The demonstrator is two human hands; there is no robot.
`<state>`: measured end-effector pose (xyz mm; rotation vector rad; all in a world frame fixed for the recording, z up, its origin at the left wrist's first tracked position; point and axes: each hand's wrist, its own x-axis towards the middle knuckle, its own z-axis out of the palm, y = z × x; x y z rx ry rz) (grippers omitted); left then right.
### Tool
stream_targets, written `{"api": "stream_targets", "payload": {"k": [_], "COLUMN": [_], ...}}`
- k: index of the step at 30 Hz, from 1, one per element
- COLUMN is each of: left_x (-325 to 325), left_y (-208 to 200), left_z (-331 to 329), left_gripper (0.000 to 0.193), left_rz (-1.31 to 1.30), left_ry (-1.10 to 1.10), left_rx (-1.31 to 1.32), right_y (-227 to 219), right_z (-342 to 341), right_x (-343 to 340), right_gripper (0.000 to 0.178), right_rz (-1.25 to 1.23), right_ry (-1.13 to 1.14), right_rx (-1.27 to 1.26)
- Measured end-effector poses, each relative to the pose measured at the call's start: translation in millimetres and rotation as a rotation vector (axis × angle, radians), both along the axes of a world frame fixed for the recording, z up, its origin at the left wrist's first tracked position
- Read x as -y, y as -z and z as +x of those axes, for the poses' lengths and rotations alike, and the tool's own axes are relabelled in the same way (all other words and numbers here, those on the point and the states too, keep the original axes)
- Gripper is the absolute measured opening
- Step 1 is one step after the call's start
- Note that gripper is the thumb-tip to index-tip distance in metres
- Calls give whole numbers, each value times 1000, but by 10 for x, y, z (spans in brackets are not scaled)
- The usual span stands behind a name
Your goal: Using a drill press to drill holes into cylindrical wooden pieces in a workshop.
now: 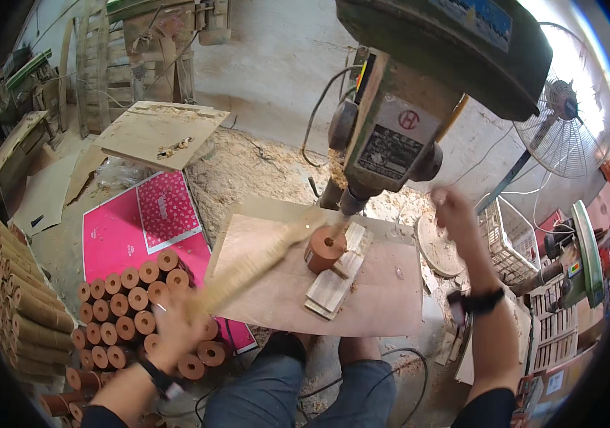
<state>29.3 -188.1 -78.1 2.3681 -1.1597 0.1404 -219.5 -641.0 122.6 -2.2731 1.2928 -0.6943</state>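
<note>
My left hand (178,324) is closed round one end of a long pale stick (255,274), blurred by motion. Its far end reaches toward a drill press (397,121), just beside the chuck (353,202). Under the chuck stands a reddish-brown cylinder (324,255) with a hole in its top, against pale wooden strips (337,282) on a brown sheet (269,299). Raised at the right of the drill press, my right hand (455,214) has its fingers curled in. Whatever they hold, if anything, cannot be made out.
Several similar drilled cylinders (125,327) lie stacked at left, beside a pink printed sheet (116,242). Farther left is a pile of long brown rolls (33,307). Wood shavings (240,167) cover the floor behind. At right are a fan (562,121) and a white crate (508,239).
</note>
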Motion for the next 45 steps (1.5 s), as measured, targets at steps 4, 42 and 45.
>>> {"api": "stream_targets", "payload": {"k": [4, 42, 45], "left_x": [531, 1354, 1208], "left_y": [-95, -1040, -913], "left_z": [778, -3749, -3367], "left_gripper": [75, 78, 78], "left_rz": [-136, 325, 309], "left_ry": [-275, 1435, 1332], "left_rx": [84, -563, -439], "right_y": [590, 1080, 1511], "right_z": [-830, -3463, -4060], "right_x": [-999, -3606, -4005], "right_gripper": [29, 80, 83], "right_rz": [400, 284, 425], "right_ry": [-164, 247, 654], "right_rx": [-3, 235, 60]}}
